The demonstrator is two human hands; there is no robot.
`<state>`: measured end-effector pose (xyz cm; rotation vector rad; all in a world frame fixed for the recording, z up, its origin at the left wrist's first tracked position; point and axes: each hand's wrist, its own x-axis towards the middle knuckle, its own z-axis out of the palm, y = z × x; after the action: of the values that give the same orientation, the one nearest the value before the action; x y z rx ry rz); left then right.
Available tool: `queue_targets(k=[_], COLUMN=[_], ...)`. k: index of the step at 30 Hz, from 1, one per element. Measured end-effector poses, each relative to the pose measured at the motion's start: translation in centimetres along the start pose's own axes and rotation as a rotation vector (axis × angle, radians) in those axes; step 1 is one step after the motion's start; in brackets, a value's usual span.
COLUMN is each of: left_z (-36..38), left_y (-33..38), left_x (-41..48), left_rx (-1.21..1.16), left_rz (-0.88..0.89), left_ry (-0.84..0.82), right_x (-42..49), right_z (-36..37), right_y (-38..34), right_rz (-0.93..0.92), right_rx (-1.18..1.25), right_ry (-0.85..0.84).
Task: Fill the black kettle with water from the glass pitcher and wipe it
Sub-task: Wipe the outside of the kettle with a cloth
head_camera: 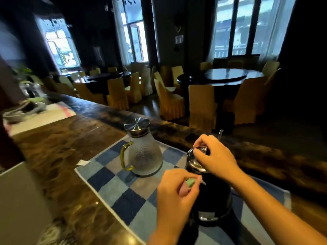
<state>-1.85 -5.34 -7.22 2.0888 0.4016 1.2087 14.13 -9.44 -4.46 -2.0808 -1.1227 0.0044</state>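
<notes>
Head view: black kettle (214,193) upright on blue checkered mat (115,184), on marble counter (62,138). R hand (215,156) on top, fingers curled round chrome lid knob (201,149). L hand (174,190) pinches small green-pink cloth (190,182) at kettle's upper side; contact unclear, blurred. Glass pitcher (144,156), steel lid on, stands on mat just L of kettle, not touching.

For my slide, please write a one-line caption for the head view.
Right hand grips lid of black kettle; left hand pinches a green cloth; glass pitcher stands on the checkered mat.
</notes>
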Motion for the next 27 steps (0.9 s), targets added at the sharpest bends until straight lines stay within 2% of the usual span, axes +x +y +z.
queue_targets(k=[4, 9, 11, 16, 19, 23, 27], left_z=[0.6, 1.9, 2.1, 0.9, 0.3, 1.0, 2.0], left_y=[0.2, 0.8, 1.1, 0.8, 0.8, 0.6, 1.1], left_x=[0.6, -2.6, -2.1, 0.8, 0.1, -2.8, -3.2], left_rx=[0.059, 0.086, 0.040, 0.008, -0.059, -0.125, -0.191], left_rz=[-0.098, -0.058, -0.115, -0.403, -0.465, -0.504, -0.434], left_ry=[-0.043, 0.190, 0.227, 0.051, 0.056, 0.138, 0.353], right_x=[-0.4, -0.7, -0.8, -0.8, -0.8, -0.6, -0.6], right_z=[0.0, -0.2, -0.2, -0.4, -0.4, -0.2, -0.1], right_y=[-0.5, -0.7, -0.8, -1.1, -1.0, -0.8, -0.8], right_rz=[0.007, 0.036, 0.042, 0.062, 0.075, 0.081, 0.080], right_rx=[0.023, 0.033, 0.046, 0.067, 0.076, 0.087, 0.107], right_ry=[0.025, 0.022, 0.017, 0.005, 0.001, 0.006, 0.028])
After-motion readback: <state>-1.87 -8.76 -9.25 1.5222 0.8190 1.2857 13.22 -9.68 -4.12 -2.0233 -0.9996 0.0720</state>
